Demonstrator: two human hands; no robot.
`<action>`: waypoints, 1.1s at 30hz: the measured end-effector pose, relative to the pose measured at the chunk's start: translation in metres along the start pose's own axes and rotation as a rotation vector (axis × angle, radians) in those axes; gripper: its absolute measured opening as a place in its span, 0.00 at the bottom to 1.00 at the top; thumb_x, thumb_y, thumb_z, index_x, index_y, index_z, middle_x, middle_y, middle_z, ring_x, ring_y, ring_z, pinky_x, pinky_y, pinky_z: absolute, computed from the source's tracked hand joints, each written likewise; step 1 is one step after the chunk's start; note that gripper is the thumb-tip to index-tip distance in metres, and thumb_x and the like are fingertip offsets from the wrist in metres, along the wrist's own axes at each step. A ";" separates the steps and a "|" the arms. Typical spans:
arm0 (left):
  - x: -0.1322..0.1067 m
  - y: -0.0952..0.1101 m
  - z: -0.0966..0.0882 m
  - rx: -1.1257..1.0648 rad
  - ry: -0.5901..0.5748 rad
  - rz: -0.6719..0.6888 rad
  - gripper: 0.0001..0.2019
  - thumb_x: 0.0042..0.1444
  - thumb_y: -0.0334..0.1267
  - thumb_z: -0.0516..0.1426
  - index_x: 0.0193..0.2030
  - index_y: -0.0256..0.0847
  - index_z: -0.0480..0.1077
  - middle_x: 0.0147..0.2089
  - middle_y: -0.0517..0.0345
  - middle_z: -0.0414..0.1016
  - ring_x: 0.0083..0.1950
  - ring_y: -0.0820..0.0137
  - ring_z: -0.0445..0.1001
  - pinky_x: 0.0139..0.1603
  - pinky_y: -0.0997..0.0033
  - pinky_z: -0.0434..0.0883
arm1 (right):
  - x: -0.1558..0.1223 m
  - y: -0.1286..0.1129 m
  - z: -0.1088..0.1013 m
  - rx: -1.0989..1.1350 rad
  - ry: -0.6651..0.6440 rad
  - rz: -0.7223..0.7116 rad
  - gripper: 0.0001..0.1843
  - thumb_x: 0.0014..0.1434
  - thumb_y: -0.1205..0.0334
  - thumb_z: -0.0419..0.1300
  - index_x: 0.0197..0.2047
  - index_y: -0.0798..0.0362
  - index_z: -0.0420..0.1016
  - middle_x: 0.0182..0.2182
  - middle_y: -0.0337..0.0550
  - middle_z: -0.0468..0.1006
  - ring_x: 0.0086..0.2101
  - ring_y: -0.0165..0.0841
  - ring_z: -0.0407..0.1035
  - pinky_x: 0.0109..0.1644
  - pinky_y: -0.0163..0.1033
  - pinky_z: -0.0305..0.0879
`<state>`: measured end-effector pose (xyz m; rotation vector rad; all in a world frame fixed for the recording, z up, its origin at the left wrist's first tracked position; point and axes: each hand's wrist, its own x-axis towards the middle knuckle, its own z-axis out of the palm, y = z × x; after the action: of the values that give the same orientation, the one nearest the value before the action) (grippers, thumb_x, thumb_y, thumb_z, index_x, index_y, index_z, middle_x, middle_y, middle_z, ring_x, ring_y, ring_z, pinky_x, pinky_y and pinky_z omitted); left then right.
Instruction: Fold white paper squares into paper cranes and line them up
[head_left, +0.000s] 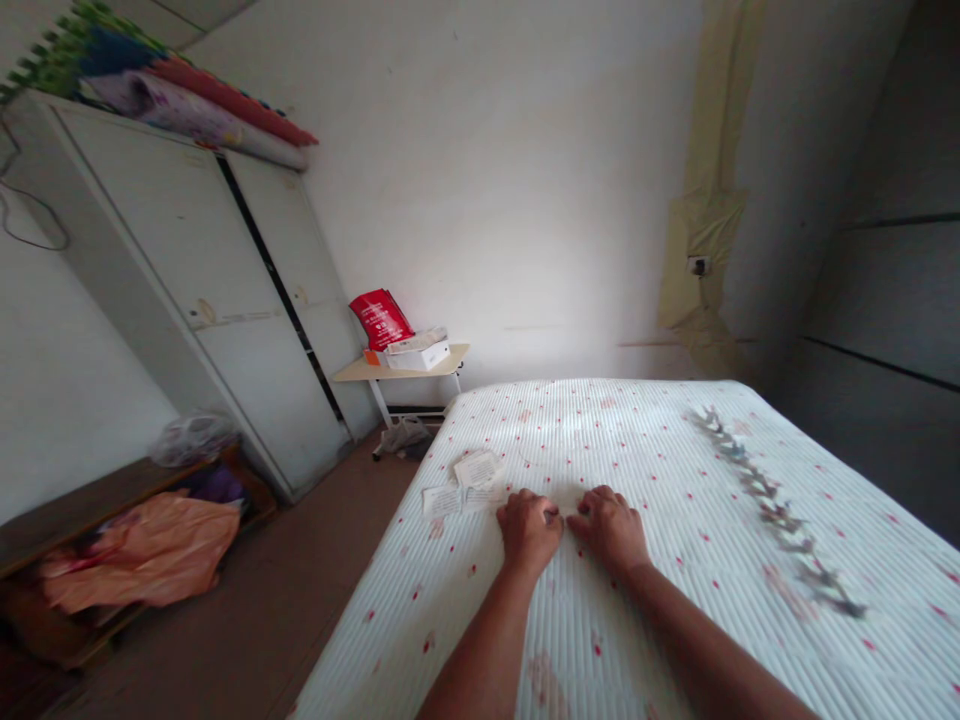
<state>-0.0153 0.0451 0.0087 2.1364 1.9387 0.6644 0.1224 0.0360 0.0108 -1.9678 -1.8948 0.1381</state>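
Note:
Both my hands rest side by side on a white quilted bed cover dotted with small red marks. My left hand is curled into a fist, knuckles up, pressing on the fabric. My right hand lies right beside it with its fingers bent down into the cover. Whether either hand pinches the cloth or something small is hidden under the fingers. Just left of my left hand lie a few white paper slips on the cover.
A grey leafy pattern runs along the bed's right side. A white wardrobe with bedding rolled on top stands at left. A small table carries a white box and a red bag. Orange cloth lies on a low shelf.

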 end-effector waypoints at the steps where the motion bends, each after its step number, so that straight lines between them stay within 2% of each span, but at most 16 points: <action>1: 0.000 0.000 0.000 -0.013 0.000 -0.005 0.06 0.49 0.40 0.58 0.34 0.47 0.75 0.41 0.59 0.73 0.49 0.65 0.66 0.48 0.65 0.58 | 0.000 -0.001 0.001 0.000 0.003 0.004 0.09 0.52 0.57 0.58 0.35 0.51 0.74 0.38 0.43 0.72 0.40 0.36 0.66 0.37 0.37 0.54; 12: -0.001 0.000 -0.001 -0.026 -0.005 -0.025 0.08 0.47 0.40 0.59 0.35 0.47 0.74 0.43 0.58 0.72 0.50 0.64 0.65 0.50 0.63 0.56 | 0.000 -0.002 0.005 -0.036 0.013 0.002 0.11 0.51 0.55 0.59 0.36 0.51 0.72 0.39 0.45 0.72 0.41 0.38 0.65 0.37 0.38 0.54; 21: 0.000 0.001 -0.001 -0.009 -0.018 -0.036 0.09 0.46 0.40 0.59 0.36 0.47 0.74 0.43 0.58 0.73 0.50 0.64 0.66 0.50 0.64 0.57 | 0.003 0.009 0.006 0.045 -0.026 -0.011 0.09 0.51 0.62 0.57 0.37 0.51 0.73 0.41 0.44 0.72 0.41 0.36 0.66 0.38 0.37 0.55; 33: 0.001 -0.008 0.001 -0.039 -0.017 -0.005 0.10 0.48 0.33 0.56 0.36 0.49 0.74 0.42 0.60 0.73 0.49 0.67 0.67 0.50 0.64 0.58 | 0.005 0.017 0.004 0.093 -0.076 -0.040 0.15 0.50 0.69 0.53 0.39 0.50 0.76 0.46 0.45 0.72 0.45 0.37 0.67 0.43 0.38 0.59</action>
<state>-0.0220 0.0470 0.0045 2.1066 1.9062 0.6751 0.1373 0.0419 0.0026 -1.8871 -1.9378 0.2882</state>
